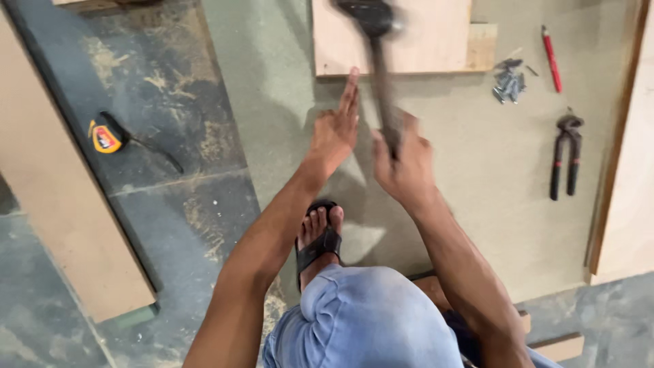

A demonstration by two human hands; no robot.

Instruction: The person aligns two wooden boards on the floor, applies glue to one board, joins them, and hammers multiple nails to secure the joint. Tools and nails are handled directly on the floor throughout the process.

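Note:
My right hand (403, 165) grips the dark handle of a hammer (379, 61). The hammer is blurred by motion and its head is up over a pale plywood piece (415, 41) at the top. My left hand (335, 129) is stretched flat with its fingers together. Its fingertips reach the near edge of that plywood piece. Both hands hover over a large grey-green board (477, 177) on the floor. My foot in a black sandal (317, 238) rests on the board below the hands.
A pile of nails (509, 82), a red pencil (551, 58) and red-handled pincers (565, 157) lie on the board at right. A yellow tape measure (105, 136) sits on the dark floor at left, beside a long tan board (61, 197). Another tan panel (630, 170) lies along the right edge.

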